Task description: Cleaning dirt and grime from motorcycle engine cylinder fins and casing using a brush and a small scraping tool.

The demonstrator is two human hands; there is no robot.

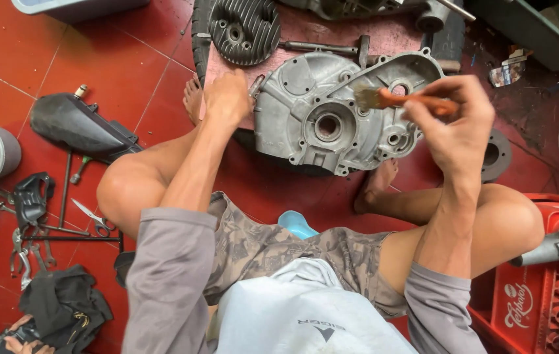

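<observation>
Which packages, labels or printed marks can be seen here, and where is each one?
Red plastic bottle crate: lower right, beside the right knee; white logo on its side.
Small crumpled shiny packet: upper right floor; silver with dark print.
Grey garment: bottom centre; small dark logo.

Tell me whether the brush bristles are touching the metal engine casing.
Cannot tell. In the head view the bristles of the brush held by the right hand overlap the engine casing, but from above neither contact nor gap shows.

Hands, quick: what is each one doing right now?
Left hand: closed, gripping the edge of the grey engine casing.
Right hand: closed on an orange-handled brush.
</observation>
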